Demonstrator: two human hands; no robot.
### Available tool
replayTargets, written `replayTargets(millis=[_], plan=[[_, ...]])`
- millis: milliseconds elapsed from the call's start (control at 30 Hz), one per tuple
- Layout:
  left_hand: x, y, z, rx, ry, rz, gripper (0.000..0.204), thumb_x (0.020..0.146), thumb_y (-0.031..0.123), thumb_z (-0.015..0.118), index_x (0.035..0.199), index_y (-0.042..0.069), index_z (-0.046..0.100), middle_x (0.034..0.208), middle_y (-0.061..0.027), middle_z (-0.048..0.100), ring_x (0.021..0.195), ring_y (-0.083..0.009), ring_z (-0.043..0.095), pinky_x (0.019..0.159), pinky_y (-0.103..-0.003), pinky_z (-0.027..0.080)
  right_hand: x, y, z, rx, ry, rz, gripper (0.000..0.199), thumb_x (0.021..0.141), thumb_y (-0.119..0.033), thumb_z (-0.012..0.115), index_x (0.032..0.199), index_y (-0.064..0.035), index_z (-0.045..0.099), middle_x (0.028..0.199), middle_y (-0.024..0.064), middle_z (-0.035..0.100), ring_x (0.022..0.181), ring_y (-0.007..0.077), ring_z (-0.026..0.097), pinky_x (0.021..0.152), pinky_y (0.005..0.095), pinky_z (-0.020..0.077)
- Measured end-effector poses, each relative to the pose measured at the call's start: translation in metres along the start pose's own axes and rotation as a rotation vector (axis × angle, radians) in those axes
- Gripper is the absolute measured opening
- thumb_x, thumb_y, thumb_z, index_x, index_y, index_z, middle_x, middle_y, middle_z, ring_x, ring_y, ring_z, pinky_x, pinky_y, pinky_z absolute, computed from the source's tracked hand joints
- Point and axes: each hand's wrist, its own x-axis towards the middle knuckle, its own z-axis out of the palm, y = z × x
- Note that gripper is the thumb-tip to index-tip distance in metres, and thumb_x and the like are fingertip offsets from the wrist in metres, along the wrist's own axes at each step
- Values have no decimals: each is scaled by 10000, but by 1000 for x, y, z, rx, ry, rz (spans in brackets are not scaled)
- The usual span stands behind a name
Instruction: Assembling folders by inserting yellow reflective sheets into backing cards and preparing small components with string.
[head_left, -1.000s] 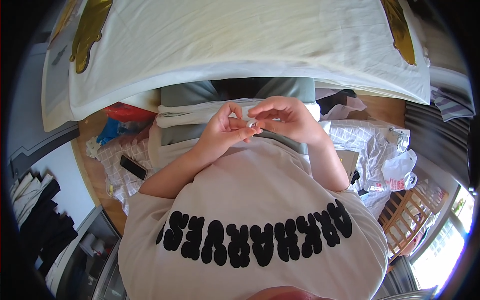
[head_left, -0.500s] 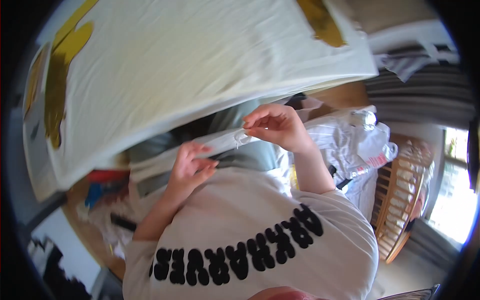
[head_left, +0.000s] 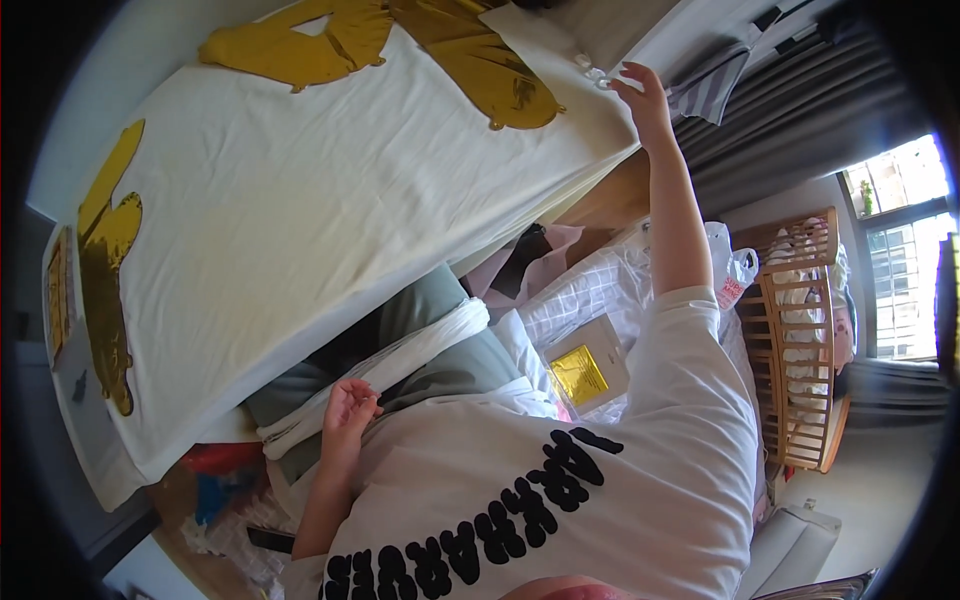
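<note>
Right hand out over the table's right-hand edge, fingers parted, small whitish pieces right by the fingertips! Left hand off the table, loosely curled; whether it holds anything, can't tell. Gold foil left of the right hand, then bare white cloth; grey curtain to its right.

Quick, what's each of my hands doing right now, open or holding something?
Left hand: loosely curled; can't tell whether it holds anything.
Right hand: partly open, fingertips beside small clear objects; contact can't be told.
</note>
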Motion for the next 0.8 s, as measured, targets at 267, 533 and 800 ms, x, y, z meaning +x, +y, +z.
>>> replayTargets(millis=[267,533,800], plan=[[-7,-1,-2,-49,28,-68,102,976,114,534,1078,109,541,966,5,584,844,-83,562,758,-220,422,16,31,-13,-140,-2,83,449,874,-123,716,1286,-52,552,1221,100,607,1035,207,640,853,316,537],[-9,3,-11,32,45,-42,86,989,146,532,1057,97,549,943,0,585,842,-91,561,760,-219,419,22,43,0,-296,-32,1,349,898,-171,686,1216,-47,612,1204,100,647,1018,197,653,885,317,520],[30,45,-78,814,312,503,147,890,110,689,987,1,669,922,-109,685,828,-195,645,773,-300,498,20,76,-94,-810,173,-706,246,923,-40,566,1146,2,659,1177,116,646,1034,184,629,909,304,530]])
